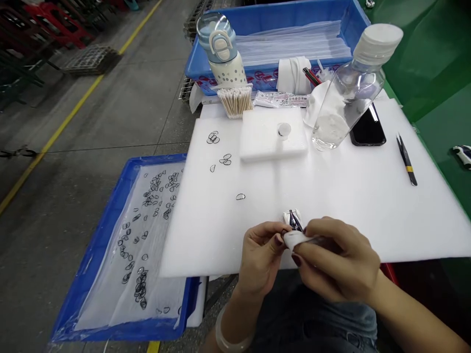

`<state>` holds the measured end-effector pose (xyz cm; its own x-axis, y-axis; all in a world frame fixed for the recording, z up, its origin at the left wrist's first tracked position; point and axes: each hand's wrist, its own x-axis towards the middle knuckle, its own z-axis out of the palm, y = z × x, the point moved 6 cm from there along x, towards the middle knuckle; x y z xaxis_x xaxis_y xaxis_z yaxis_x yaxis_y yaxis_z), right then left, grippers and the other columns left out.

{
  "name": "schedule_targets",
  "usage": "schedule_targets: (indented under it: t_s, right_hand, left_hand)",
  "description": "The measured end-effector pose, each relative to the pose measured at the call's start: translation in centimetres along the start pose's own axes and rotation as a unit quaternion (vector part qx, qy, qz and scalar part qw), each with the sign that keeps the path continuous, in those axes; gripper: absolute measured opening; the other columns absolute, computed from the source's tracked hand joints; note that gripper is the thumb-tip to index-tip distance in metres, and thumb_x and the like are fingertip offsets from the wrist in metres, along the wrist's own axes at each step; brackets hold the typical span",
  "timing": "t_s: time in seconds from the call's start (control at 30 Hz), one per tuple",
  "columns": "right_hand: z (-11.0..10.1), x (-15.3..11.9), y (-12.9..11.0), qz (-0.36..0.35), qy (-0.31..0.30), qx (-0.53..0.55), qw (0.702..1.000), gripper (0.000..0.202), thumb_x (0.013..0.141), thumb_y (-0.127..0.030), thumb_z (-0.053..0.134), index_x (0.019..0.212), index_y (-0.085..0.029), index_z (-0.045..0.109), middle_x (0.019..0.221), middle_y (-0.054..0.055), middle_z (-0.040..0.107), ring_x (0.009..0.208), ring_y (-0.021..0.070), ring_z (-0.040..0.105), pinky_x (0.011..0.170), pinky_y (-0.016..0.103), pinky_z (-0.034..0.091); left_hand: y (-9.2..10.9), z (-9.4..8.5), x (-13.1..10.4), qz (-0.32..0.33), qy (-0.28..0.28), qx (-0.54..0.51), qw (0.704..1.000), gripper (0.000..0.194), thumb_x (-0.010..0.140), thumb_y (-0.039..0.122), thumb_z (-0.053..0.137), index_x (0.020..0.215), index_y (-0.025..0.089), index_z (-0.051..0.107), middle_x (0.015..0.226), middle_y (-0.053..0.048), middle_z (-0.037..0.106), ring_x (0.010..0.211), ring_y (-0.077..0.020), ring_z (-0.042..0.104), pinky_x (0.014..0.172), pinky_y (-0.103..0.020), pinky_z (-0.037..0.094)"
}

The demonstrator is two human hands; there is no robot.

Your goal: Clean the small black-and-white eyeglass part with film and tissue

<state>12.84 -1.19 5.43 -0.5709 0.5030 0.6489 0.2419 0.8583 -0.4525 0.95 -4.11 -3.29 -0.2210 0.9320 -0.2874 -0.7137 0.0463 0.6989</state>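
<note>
My left hand (260,255) pinches a small dark ring between thumb and forefinger at the front edge of the white board (206,235). Close against it, my right hand (336,257) holds a white cloth (295,240) that touches the ring. Just beyond my fingertips lies a small black and white part (293,218), partly hidden by them. One thin D-shaped ring (240,196) rests alone on the board. Several similar rings (213,138) lie farther back on the left.
A blue tray (91,260) with many dark rings stands at the left. Behind sit cotton swabs (235,102), a white block (272,142), a cup (222,51), a clear bottle (346,93) and a blue bin (272,19). Right: a phone (369,130) and tweezers (406,162).
</note>
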Motion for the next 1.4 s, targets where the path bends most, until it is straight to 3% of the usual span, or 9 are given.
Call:
schedule_targets:
  t_s: [0.17, 0.27, 0.33, 0.5, 0.63, 0.83, 1.07, 1.3, 1.4]
  right_hand:
    - [-2.7, -1.0, 1.7, 0.073, 0.037, -0.011, 0.997, 0.018, 0.084, -0.006, 0.061, 0.093, -0.020, 0.068, 0.088, 0.004, 0.064, 0.057, 0.0090, 0.056, 0.045, 0.023, 0.045]
    - [-3.2, -2.3, 3.2, 0.153, 0.079, 0.022, 0.985, 0.022, 0.084, -0.004, 0.063, 0.096, -0.022, 0.069, 0.084, 0.003, 0.066, 0.064, 0.0123, 0.061, 0.048, 0.024, 0.045]
    - [-2.4, -3.2, 3.9, 0.207, 0.055, 0.051, 0.975, 0.017, 0.086, -0.007, 0.064, 0.093, -0.022, 0.070, 0.082, 0.002, 0.068, 0.064, 0.0122, 0.062, 0.048, 0.024, 0.045]
    - [-0.9, -4.2, 4.0, 0.256, 0.015, 0.082, 0.963, 0.011, 0.089, -0.012, 0.063, 0.092, -0.019, 0.070, 0.080, 0.001, 0.068, 0.061, 0.0098, 0.059, 0.048, 0.022, 0.044]
    - [-0.3, -4.1, 4.3, 0.267, 0.004, 0.070, 0.961, 0.007, 0.089, -0.013, 0.064, 0.091, -0.017, 0.069, 0.080, 0.001, 0.066, 0.064, 0.0090, 0.059, 0.053, 0.021, 0.045]
    - [1.3, -4.2, 4.8, 0.287, -0.113, 0.046, 0.950, 0.006, 0.090, -0.020, 0.065, 0.094, -0.018, 0.070, 0.086, 0.001, 0.067, 0.064, 0.0082, 0.062, 0.055, 0.021, 0.046]
    - [1.2, -4.0, 4.6, 0.302, -0.117, 0.045, 0.945, 0.005, 0.090, -0.021, 0.065, 0.091, -0.018, 0.069, 0.082, -0.001, 0.065, 0.061, 0.0069, 0.059, 0.052, 0.020, 0.043]
    - [1.4, -3.9, 4.5, 0.294, -0.124, 0.008, 0.948, 0.008, 0.090, -0.023, 0.065, 0.087, -0.016, 0.067, 0.080, 0.000, 0.064, 0.060, 0.0089, 0.057, 0.050, 0.022, 0.041]
    - [0.8, -3.9, 4.4, 0.287, -0.101, 0.041, 0.952, 0.004, 0.090, -0.020, 0.064, 0.090, -0.017, 0.067, 0.080, 0.000, 0.064, 0.059, 0.0081, 0.055, 0.049, 0.021, 0.040]
  left_hand:
    - [0.2, 0.0, -0.4, 0.038, -0.031, 0.034, 0.998, 0.017, 0.070, 0.037, 0.088, 0.080, 0.025, 0.081, 0.072, -0.001, 0.078, 0.061, -0.0113, 0.072, 0.060, -0.016, 0.061]
    - [1.2, -0.5, -1.4, 0.119, -0.038, 0.148, 0.981, 0.011, 0.080, 0.029, 0.081, 0.091, 0.029, 0.080, 0.080, 0.002, 0.078, 0.070, -0.0104, 0.073, 0.067, -0.017, 0.062]
    - [2.2, -0.6, -2.4, 0.221, -0.008, 0.295, 0.929, 0.021, 0.082, 0.015, 0.078, 0.098, 0.029, 0.078, 0.087, 0.003, 0.078, 0.078, -0.0102, 0.073, 0.073, -0.018, 0.061]
    - [2.6, 1.4, -3.9, 0.402, 0.000, 0.577, 0.711, 0.027, 0.079, 0.002, 0.075, 0.102, 0.016, 0.073, 0.090, -0.002, 0.074, 0.082, -0.0124, 0.069, 0.076, -0.023, 0.059]
    - [1.8, 2.1, -3.8, 0.407, -0.025, 0.632, 0.659, 0.022, 0.082, 0.005, 0.074, 0.102, 0.013, 0.071, 0.086, -0.003, 0.069, 0.077, -0.0129, 0.066, 0.072, -0.025, 0.057]
    - [2.0, 1.6, -3.5, 0.378, -0.001, 0.649, 0.661, 0.021, 0.084, 0.012, 0.074, 0.105, 0.016, 0.071, 0.088, -0.002, 0.067, 0.079, -0.0130, 0.066, 0.074, -0.026, 0.057]
    - [2.2, 0.7, -2.8, 0.326, 0.024, 0.630, 0.705, 0.022, 0.086, 0.014, 0.070, 0.108, 0.016, 0.072, 0.117, -0.009, 0.071, 0.108, -0.0193, 0.067, 0.094, -0.033, 0.057]
    - [2.4, 0.7, -2.4, 0.281, 0.024, 0.638, 0.716, 0.022, 0.086, 0.014, 0.069, 0.107, 0.020, 0.072, 0.115, -0.006, 0.071, 0.108, -0.0204, 0.066, 0.094, -0.038, 0.058]
    - [3.1, 0.7, -1.6, 0.245, -0.052, 0.645, 0.722, 0.037, 0.086, 0.017, 0.070, 0.122, 0.024, 0.066, 0.127, -0.007, 0.065, 0.119, -0.0235, 0.061, 0.100, -0.041, 0.055]
